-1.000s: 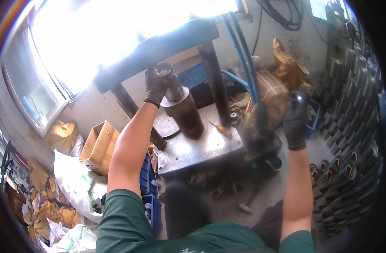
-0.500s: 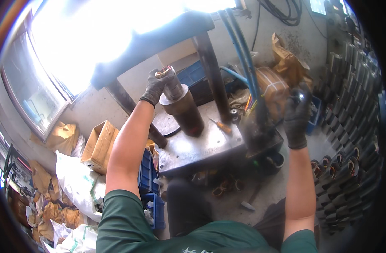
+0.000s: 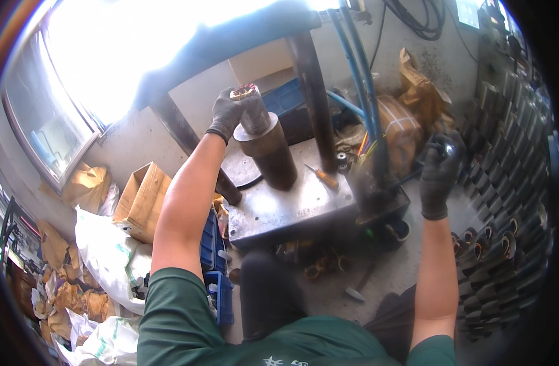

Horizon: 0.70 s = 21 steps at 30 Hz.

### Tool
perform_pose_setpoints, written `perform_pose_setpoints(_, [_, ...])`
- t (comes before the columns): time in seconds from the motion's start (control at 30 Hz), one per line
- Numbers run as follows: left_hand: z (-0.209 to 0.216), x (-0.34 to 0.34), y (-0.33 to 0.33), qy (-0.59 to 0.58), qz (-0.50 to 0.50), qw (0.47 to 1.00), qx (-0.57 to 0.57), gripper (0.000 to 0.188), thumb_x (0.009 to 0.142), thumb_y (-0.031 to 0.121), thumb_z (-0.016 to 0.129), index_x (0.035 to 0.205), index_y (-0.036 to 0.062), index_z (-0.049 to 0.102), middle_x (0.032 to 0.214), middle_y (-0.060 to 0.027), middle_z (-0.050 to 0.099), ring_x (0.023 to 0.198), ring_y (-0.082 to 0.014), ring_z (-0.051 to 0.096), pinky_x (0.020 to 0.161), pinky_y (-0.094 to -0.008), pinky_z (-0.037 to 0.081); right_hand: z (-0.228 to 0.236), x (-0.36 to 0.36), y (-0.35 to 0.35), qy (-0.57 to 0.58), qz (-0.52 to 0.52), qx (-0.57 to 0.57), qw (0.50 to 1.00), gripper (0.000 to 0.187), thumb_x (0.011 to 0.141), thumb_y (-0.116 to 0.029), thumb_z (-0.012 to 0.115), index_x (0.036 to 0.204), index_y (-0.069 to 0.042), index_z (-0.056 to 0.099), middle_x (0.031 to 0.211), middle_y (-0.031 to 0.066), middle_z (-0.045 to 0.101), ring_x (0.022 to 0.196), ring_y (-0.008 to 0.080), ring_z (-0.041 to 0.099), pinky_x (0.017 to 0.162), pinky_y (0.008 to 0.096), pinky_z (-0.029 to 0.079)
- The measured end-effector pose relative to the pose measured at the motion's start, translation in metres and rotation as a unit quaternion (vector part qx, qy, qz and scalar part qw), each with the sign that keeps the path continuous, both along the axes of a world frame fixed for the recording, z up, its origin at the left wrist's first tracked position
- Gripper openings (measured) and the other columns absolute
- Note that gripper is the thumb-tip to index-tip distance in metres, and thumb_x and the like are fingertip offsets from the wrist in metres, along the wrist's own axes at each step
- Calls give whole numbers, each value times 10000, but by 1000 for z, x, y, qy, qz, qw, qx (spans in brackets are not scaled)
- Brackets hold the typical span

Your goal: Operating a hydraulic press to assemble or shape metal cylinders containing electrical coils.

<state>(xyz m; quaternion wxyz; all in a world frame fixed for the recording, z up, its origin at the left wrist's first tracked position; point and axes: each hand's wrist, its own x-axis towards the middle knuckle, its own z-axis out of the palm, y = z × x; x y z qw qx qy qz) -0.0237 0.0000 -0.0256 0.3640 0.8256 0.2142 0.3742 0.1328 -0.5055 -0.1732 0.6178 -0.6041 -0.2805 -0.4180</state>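
Observation:
My left hand [image 3: 226, 113], in a dark glove, is closed around the side of a metal motor stator [image 3: 254, 117] with copper and red windings at its top. The stator stands upright on the flanged top of a thick steel cylinder [image 3: 271, 157]. That cylinder rests on the steel table [image 3: 279, 213] of a post-framed press. Off to the right, my gloved right hand [image 3: 438, 177] is raised with its fingers curled round something dark with a shiny spot; I cannot make out what it is. A screwdriver with an orange handle [image 3: 326, 179] lies on the table.
Dark posts [image 3: 313, 97] hold the press's upper plate [image 3: 230, 55]. Blue hoses [image 3: 357, 67] run down at the right. Many stacked metal cylinders [image 3: 505, 171] line the right side. An open carton [image 3: 139, 201], white sacks [image 3: 102, 256] and blue crates [image 3: 221, 299] stand left.
The view has shifted slightly. My left hand stays on the stator, which still stands on the cylinder. My right hand stays raised at the right, its fingers still curled.

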Motion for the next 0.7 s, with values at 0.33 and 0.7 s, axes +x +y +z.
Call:
perform_pose_setpoints(0.33, [2,-2,-7,65,75,989,108,448,820,321,942,1098,18,763,960,-74,789,863,-141,729,799,-331,588,-3,-3,-2,18,33,37,999,493,1020,40,572,1492,-82,497,1209,90,636,965,131,640,930,324,566])
perform_pose_setpoints(0.7, [-29,-44,-7,-26,34,999,-1,989,877,456,910,1575,-41,415,1294,-210,763,1191,-260,734,988,-383,587,46,-40,-108,46,-10,-390,920,100,934,26,669,1027,-2,692,997,156,673,882,297,665,827,381,525])
